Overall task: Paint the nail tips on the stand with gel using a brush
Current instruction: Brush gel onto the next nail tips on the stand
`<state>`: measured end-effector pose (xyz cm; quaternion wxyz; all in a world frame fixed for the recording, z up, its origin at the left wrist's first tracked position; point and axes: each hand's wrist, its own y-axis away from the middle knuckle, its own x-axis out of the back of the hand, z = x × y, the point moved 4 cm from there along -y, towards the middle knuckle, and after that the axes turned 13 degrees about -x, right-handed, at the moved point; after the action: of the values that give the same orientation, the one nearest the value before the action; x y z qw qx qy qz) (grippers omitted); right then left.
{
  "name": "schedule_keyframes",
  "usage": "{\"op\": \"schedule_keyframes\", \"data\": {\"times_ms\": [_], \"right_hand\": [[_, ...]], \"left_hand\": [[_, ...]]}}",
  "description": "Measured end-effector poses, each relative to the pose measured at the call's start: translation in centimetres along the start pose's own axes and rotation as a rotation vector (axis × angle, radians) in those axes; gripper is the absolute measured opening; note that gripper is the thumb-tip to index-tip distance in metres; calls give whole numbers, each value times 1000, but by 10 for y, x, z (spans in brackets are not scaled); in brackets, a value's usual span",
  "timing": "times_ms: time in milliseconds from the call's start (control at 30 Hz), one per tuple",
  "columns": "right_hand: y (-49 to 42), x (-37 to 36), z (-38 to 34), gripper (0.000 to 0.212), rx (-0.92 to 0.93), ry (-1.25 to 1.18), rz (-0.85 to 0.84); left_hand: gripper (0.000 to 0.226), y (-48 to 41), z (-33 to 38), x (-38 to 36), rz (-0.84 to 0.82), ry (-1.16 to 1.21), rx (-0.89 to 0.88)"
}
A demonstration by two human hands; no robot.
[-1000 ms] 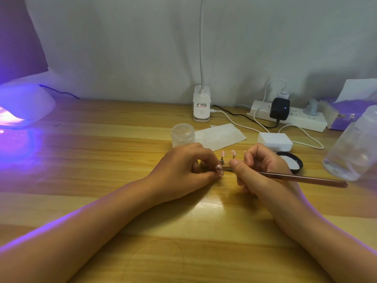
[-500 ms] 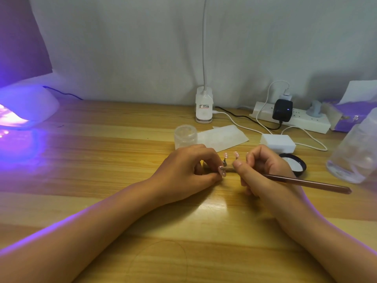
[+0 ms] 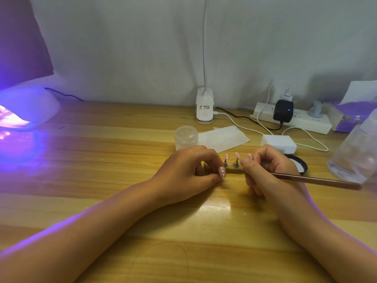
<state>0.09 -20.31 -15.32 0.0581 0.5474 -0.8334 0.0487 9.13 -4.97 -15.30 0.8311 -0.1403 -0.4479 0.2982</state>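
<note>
Pink nail tips stand on small metal holders of the stand at the table's middle, partly hidden between my hands. My left hand pinches one pink nail tip between thumb and fingers, just left of the holders. My right hand grips a long copper-coloured brush; its handle points right and its tip reaches toward the tip in my left hand. A small clear gel jar stands behind my left hand.
A lit UV nail lamp glows purple at far left. A clip lamp, power strip, white block, paper sheet, black jar lid, clear bottle and tissue box crowd the back right.
Both hands stay almost still at the stand; the view has shifted slightly, and the brush tip stays at the nail tip in my left hand.
</note>
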Motion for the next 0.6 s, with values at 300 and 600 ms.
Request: {"op": "schedule_keyframes", "data": {"times_ms": [300, 600], "right_hand": [[0, -4, 1, 17, 48, 186, -67], [1, -6, -3, 15, 42, 216, -106]], "left_hand": [[10, 0, -3, -1, 3, -18, 12], [12, -1, -1, 0, -6, -17, 7]]}}
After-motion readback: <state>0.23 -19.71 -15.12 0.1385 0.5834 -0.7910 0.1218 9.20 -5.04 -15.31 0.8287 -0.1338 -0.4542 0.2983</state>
